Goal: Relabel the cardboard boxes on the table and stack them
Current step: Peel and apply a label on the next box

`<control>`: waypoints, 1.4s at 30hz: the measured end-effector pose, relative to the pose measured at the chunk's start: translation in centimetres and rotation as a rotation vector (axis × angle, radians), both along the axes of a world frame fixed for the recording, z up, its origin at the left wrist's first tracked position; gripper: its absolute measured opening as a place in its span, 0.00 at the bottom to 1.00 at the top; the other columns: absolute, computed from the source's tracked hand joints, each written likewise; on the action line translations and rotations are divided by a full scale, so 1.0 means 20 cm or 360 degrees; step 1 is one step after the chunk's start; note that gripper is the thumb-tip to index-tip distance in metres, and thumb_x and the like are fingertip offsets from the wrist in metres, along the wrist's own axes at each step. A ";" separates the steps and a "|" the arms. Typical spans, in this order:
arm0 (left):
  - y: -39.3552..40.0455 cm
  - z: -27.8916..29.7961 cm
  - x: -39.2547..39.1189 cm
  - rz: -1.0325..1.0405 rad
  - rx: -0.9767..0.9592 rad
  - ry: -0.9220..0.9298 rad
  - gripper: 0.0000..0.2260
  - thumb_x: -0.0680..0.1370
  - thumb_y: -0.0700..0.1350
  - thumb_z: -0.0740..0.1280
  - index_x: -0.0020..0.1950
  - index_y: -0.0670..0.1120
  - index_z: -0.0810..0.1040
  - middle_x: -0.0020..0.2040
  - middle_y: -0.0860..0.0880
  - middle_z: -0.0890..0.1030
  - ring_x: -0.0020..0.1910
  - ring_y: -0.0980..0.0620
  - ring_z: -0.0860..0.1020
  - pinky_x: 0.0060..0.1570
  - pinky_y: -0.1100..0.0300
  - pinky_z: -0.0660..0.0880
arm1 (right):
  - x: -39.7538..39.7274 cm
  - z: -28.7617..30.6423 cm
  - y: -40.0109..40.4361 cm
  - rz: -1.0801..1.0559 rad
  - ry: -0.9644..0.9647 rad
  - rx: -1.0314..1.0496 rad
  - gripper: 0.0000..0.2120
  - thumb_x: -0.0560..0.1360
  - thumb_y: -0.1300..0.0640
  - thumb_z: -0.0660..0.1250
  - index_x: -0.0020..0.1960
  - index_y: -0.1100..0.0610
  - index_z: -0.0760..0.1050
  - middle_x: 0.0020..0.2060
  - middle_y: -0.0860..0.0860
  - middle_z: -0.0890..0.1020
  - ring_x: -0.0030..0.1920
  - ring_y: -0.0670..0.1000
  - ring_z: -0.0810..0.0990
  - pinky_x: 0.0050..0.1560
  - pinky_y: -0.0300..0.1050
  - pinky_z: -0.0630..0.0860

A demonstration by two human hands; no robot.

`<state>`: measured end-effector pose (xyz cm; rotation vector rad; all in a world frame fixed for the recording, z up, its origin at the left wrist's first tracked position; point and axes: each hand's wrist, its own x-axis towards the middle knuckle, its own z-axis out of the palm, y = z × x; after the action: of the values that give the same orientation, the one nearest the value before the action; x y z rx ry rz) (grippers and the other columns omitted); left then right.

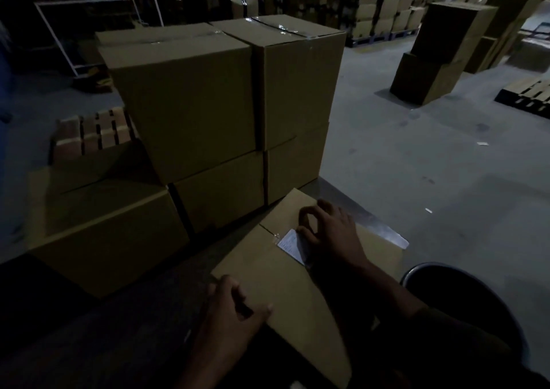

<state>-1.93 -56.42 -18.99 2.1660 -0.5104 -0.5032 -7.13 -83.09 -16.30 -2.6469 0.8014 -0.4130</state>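
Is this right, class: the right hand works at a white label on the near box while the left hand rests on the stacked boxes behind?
One slip. The head view shows the left hand resting on the near box, at its left edge, not on the stack. The right hand is at the label.

near box (pixel 285 284) front-right | stacked boxes (pixel 208 97) behind | label (pixel 293 244) on near box
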 end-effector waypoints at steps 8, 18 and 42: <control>-0.09 0.08 0.19 0.0030 0.0070 -0.0403 0.18 0.70 0.59 0.80 0.44 0.55 0.72 0.38 0.57 0.73 0.39 0.52 0.74 0.38 0.55 0.69 | -0.10 -0.02 0.18 -0.0078 -0.0253 -0.0016 0.09 0.77 0.40 0.66 0.50 0.44 0.79 0.50 0.42 0.75 0.54 0.46 0.70 0.56 0.47 0.68; -0.42 0.09 0.23 -0.0270 0.0186 -0.0499 0.46 0.66 0.80 0.65 0.78 0.60 0.63 0.75 0.55 0.71 0.72 0.51 0.71 0.69 0.46 0.70 | -0.15 -0.05 0.21 -0.0037 -0.0222 0.0052 0.06 0.75 0.43 0.70 0.49 0.44 0.79 0.47 0.40 0.74 0.51 0.46 0.71 0.55 0.47 0.68; -0.33 0.02 0.22 0.0089 0.0053 -0.0749 0.17 0.80 0.56 0.65 0.69 0.55 0.74 0.64 0.53 0.80 0.63 0.50 0.78 0.59 0.46 0.77 | -0.04 -0.07 0.38 -0.0124 -0.0173 0.0052 0.21 0.71 0.34 0.69 0.54 0.48 0.73 0.50 0.45 0.70 0.52 0.48 0.66 0.55 0.48 0.69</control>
<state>2.51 -63.03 -18.68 2.3271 -0.6931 0.0374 -7.98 -75.50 -17.69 -2.5452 0.8712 -0.5545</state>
